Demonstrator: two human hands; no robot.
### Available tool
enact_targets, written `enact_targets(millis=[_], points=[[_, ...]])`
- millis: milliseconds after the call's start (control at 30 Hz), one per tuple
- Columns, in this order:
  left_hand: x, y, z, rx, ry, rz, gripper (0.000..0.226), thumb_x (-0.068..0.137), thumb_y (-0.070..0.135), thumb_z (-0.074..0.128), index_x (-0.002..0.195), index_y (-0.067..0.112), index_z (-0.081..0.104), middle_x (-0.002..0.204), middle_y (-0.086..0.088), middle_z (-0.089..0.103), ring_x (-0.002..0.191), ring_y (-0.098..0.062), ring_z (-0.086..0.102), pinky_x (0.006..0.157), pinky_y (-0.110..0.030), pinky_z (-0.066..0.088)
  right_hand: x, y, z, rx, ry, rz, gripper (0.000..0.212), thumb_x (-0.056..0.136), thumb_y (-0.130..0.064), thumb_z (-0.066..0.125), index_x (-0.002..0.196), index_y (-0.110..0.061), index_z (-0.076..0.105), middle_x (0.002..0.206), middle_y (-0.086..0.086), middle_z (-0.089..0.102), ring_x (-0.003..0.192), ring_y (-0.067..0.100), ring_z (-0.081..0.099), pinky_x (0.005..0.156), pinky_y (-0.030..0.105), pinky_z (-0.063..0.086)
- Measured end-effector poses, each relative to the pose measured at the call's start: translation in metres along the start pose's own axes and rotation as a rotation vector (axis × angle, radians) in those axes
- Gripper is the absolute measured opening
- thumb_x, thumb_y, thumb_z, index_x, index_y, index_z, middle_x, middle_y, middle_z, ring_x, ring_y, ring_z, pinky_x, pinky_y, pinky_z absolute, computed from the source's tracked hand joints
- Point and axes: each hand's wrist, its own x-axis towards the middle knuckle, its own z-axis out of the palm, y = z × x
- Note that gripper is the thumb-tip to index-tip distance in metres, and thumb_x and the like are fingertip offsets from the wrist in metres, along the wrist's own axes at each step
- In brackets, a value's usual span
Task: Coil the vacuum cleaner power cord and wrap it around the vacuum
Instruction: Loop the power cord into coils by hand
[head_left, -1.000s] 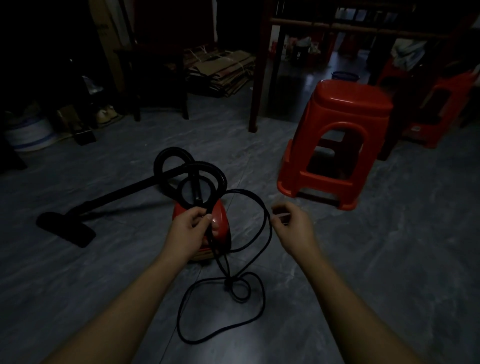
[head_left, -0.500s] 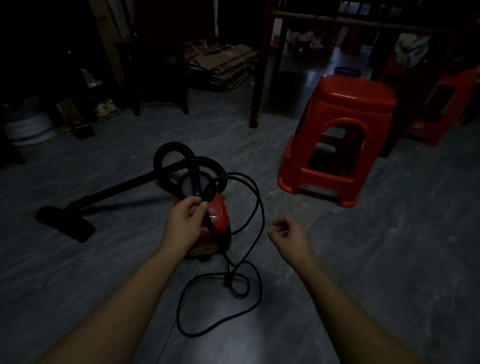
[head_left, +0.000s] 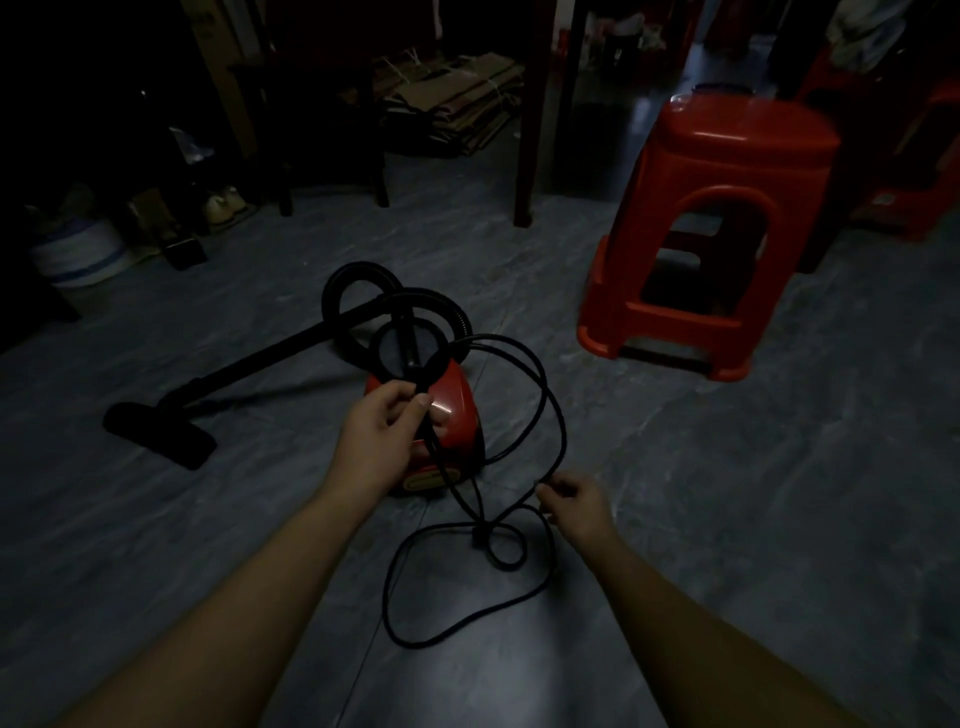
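A small red vacuum cleaner stands on the grey floor in the middle of the view, its black hose looped above it. My left hand grips gathered loops of the black power cord just over the vacuum's body. From there the cord arcs to the right and drops to my right hand, which pinches it low, near the floor. More cord lies in loose loops on the tiles in front of the vacuum, with the plug among them.
The vacuum's black wand and floor nozzle stretch out to the left. A red plastic stool stands at the right, a dark table leg behind the vacuum. Flattened cardboard, shoes and a white bucket line the back.
My right hand has dropped toward the floor and taken the cord lower down. The left hand keeps its grip over the vacuum, and the loop beside it has grown.
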Motion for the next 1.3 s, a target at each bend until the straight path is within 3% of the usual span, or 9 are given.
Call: enact_targets(millis=[167, 267, 400, 500, 633, 800, 867, 1000, 1300], points=[[-0.004, -0.004, 0.000, 0.037, -0.009, -0.006, 0.010, 0.100, 0.011, 0.054, 0.095, 0.010, 0.063, 0.090, -0.013, 0.075, 0.078, -0.017, 0.075, 0.062, -0.028, 0.060, -0.004, -0.006, 0.001, 0.073, 0.043, 0.010, 0.016, 0.092, -0.009, 0.067, 0.079, -0.017, 0.067, 0.075, 0.006, 0.069, 0.077, 0.029, 0.068, 0.072, 0.040, 0.058], [-0.008, -0.007, 0.000, 0.083, -0.006, -0.006, 0.010, 0.100, 0.011, 0.054, 0.099, 0.007, 0.064, 0.090, -0.011, 0.075, 0.079, -0.019, 0.074, 0.065, -0.030, 0.059, -0.002, -0.020, 0.000, 0.223, 0.086, 0.036, 0.012, 0.094, -0.007, 0.064, 0.083, -0.008, 0.067, 0.082, 0.014, 0.071, 0.079, 0.030, 0.069, 0.074, 0.042, 0.060], [-0.006, -0.005, -0.003, 0.064, 0.070, -0.031, 0.009, 0.100, 0.013, 0.055, 0.097, 0.011, 0.064, 0.087, -0.008, 0.075, 0.083, -0.024, 0.075, 0.068, -0.038, 0.058, -0.006, -0.056, -0.009, 0.345, 0.149, -0.011, 0.010, 0.095, -0.010, 0.064, 0.094, 0.000, 0.067, 0.090, 0.014, 0.073, 0.081, 0.025, 0.072, 0.066, 0.030, 0.061], [-0.006, 0.002, 0.000, 0.016, 0.133, -0.029, 0.013, 0.099, 0.013, 0.057, 0.090, 0.018, 0.065, 0.083, -0.003, 0.075, 0.082, -0.023, 0.075, 0.062, -0.032, 0.056, -0.013, -0.086, -0.027, 0.306, 0.159, -0.086, 0.010, 0.096, -0.011, 0.063, 0.094, -0.001, 0.067, 0.091, 0.014, 0.073, 0.082, 0.023, 0.073, 0.067, 0.028, 0.061], [-0.005, 0.014, 0.008, 0.045, 0.173, 0.017, 0.016, 0.096, 0.014, 0.061, 0.083, 0.022, 0.065, 0.077, 0.004, 0.073, 0.072, -0.008, 0.071, 0.053, -0.015, 0.052, -0.016, -0.129, -0.057, 0.248, 0.178, -0.187, 0.017, 0.096, -0.011, 0.063, 0.102, 0.005, 0.067, 0.094, 0.015, 0.072, 0.085, 0.024, 0.073, 0.069, 0.027, 0.062], [0.003, 0.010, 0.009, 0.026, 0.130, -0.009, 0.008, 0.096, 0.017, 0.063, 0.089, 0.019, 0.067, 0.084, -0.006, 0.076, 0.083, -0.022, 0.074, 0.057, -0.024, 0.056, -0.025, -0.170, -0.081, 0.218, 0.149, -0.251, 0.014, 0.096, -0.009, 0.063, 0.098, 0.005, 0.066, 0.087, 0.015, 0.072, 0.075, 0.023, 0.072, 0.065, 0.031, 0.062], [0.004, 0.008, 0.009, 0.019, 0.123, -0.029, 0.006, 0.095, 0.017, 0.064, 0.090, 0.016, 0.067, 0.083, -0.007, 0.076, 0.082, -0.023, 0.073, 0.056, -0.020, 0.055, -0.033, -0.174, -0.081, 0.232, 0.143, -0.225, 0.016, 0.096, -0.008, 0.063, 0.099, 0.007, 0.065, 0.085, 0.017, 0.070, 0.070, 0.021, 0.070, 0.062, 0.031, 0.061], [0.008, 0.004, 0.012, -0.034, 0.069, -0.088, 0.006, 0.094, 0.016, 0.065, 0.093, 0.010, 0.066, 0.085, -0.011, 0.076, 0.086, -0.028, 0.074, 0.064, -0.037, 0.061, -0.048, -0.166, -0.070, 0.331, 0.077, -0.112, 0.020, 0.098, -0.010, 0.060, 0.099, 0.009, 0.065, 0.083, 0.017, 0.068, 0.069, 0.020, 0.069, 0.062, 0.030, 0.061], [-0.001, 0.014, 0.018, 0.021, -0.089, -0.101, 0.004, 0.095, 0.007, 0.062, 0.095, 0.004, 0.062, 0.070, 0.006, 0.075, 0.066, -0.008, 0.070, 0.056, -0.020, 0.056, -0.046, -0.176, -0.030, 0.488, -0.019, -0.011, 0.017, 0.098, -0.009, 0.059, 0.100, 0.008, 0.062, 0.082, 0.018, 0.066, 0.072, 0.020, 0.069, 0.068, 0.028, 0.063]])
